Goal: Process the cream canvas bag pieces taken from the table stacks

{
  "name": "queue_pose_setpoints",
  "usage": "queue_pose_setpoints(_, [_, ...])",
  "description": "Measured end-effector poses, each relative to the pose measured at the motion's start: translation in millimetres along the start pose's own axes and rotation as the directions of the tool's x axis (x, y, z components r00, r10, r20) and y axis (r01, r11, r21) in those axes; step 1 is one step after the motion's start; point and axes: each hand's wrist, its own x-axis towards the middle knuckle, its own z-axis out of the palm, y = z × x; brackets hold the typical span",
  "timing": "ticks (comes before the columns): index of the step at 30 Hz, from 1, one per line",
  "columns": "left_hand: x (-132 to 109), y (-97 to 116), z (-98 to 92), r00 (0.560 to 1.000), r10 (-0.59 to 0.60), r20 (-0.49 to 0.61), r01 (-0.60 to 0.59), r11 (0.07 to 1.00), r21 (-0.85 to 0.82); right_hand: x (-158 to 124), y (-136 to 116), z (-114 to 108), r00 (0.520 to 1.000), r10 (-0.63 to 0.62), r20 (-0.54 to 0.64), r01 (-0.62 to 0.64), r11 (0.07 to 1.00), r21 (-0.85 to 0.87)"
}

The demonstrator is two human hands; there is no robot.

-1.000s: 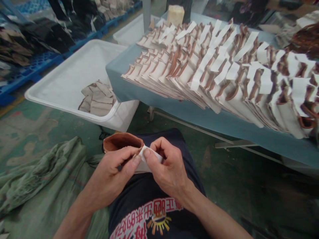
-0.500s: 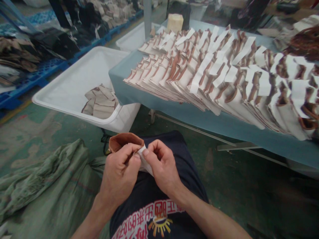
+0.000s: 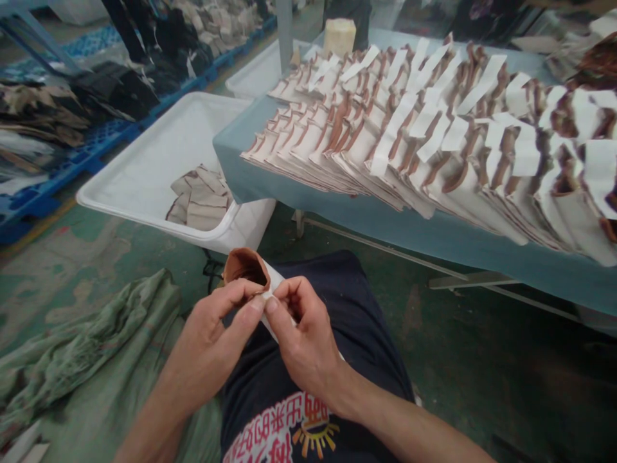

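Over my lap I hold a tube-shaped sewn piece (image 3: pixel 247 262), brown like leather inside and pale outside, its open end facing up. My left hand (image 3: pixel 214 344) is closed on its near rim, thumb and fingers pinched together. Right beside it, my right hand (image 3: pixel 308 328) pinches the same rim and its white outer side, thumb tip almost touching the left thumb. A dark cloth with red and white lettering (image 3: pixel 313 411) covers my lap under both hands. The lower part of the piece is hidden behind my right hand.
Rows of similar pale, brown-edged pieces (image 3: pixel 357 141), many with white strips, cover the blue-topped table (image 3: pixel 270 186) ahead. Left of it stands a white tub (image 3: pixel 130 161) with flat pieces (image 3: pixel 205 202) inside. A green sack (image 3: pixel 120 360) lies at left; blue pallets (image 3: pixel 110 128) stand beyond.
Both hands have shifted slightly with the piece, whose open end now tilts up more and shows more of its white side. The pinch at the rim remains. The view has turned slightly.
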Motion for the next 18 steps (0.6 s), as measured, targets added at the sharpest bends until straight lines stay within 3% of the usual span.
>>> queue_pose_setpoints(5, [0.6, -7.3, 2.3, 0.999, -0.009, -0.033, 0.005, 0.994, -0.106, -1.3, -7.1, -6.5, 0.995, -0.098, 0.02, 0.099, 0.992, -0.072])
queue_pose_setpoints(9, [-0.2, -21.2, 6.6, 0.998, -0.051, -0.04, 0.04, 0.971, -0.238, -6.0, -10.3, -14.9, 0.994, -0.099, 0.049, 0.105, 0.986, -0.13])
queue_pose_setpoints(18, [-2.6, -33.7, 5.7, 0.986, -0.154, -0.06, 0.119, 0.913, -0.389, -25.6, -12.9, -37.0, 0.959, 0.106, 0.263, -0.04, 0.969, -0.245])
